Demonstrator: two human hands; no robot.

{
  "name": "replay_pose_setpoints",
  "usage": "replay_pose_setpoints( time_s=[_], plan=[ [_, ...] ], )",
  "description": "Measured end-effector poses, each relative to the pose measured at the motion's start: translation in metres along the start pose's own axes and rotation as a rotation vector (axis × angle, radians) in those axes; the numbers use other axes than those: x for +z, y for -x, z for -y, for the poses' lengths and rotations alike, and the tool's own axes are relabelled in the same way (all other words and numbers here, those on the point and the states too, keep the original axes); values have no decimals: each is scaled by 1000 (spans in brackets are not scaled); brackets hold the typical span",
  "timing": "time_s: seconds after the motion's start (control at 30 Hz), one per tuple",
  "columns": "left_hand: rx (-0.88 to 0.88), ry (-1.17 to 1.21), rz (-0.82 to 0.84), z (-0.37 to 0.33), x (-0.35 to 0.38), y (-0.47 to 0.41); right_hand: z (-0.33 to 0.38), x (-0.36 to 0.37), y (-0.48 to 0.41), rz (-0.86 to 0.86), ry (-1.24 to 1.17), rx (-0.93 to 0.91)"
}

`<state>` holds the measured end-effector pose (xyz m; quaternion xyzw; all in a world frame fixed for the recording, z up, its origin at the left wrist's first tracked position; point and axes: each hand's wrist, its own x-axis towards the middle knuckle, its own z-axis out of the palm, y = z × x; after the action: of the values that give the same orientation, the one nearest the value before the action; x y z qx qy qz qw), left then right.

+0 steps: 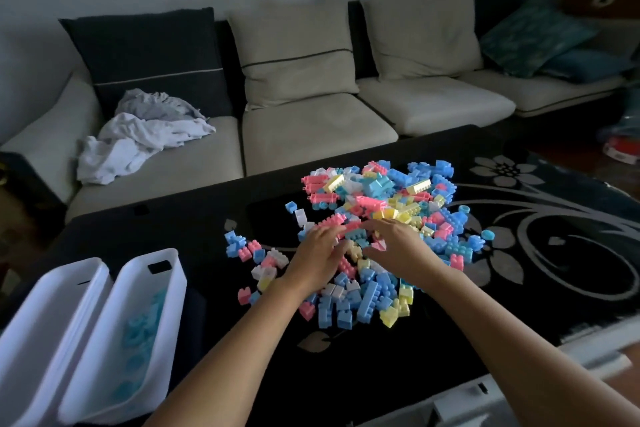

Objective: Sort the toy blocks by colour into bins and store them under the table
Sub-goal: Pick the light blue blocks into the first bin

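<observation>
A heap of pastel toy blocks [377, 204], blue, pink, yellow and white, lies spread on the black table [194, 243]. Both my hands are over the near part of the heap. My left hand [317, 255] lies palm down with its fingers reaching onto pink blocks. My right hand [398, 246] is beside it, fingers bent down among the blocks; whether either hand grips a block is hidden. Two white bins stand at the table's left: the nearer-right bin [159, 274] holds several blue blocks, the left bin [69, 284] shows none.
A sofa [311, 128] with dark and beige cushions runs behind the table, with crumpled white cloth [138, 139] on its left seat. The table's right part has a grey flower pattern [540, 218]. Another white bin rim [485, 395] shows at the bottom right.
</observation>
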<state>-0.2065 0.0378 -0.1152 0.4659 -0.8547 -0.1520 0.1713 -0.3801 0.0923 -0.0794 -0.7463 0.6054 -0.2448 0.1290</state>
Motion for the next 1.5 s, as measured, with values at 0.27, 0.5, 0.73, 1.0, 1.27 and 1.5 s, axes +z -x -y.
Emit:
replay_pose_setpoints(
  time_s=[0.27,0.5,0.73,1.0,1.27,1.5],
  plan=[
    [-172,-192,-237,35,-7,11,2,21,-18,247,45,32],
    [-315,-253,-186,35,-23,12,-1,25,-25,164,97,41],
    [-349,-292,-15,30,-26,10,-10,29,-23,130,79,63],
    [-326,-238,-94,21,-15,3,-6,2,-25,-217,-1035,404],
    [-271,-200,-13,12,-3,-12,-10,-9,-25,-62,-1629,643],
    [-290,4,-88,29,-15,-4,10,3,-82,29,-591,324]
  ],
)
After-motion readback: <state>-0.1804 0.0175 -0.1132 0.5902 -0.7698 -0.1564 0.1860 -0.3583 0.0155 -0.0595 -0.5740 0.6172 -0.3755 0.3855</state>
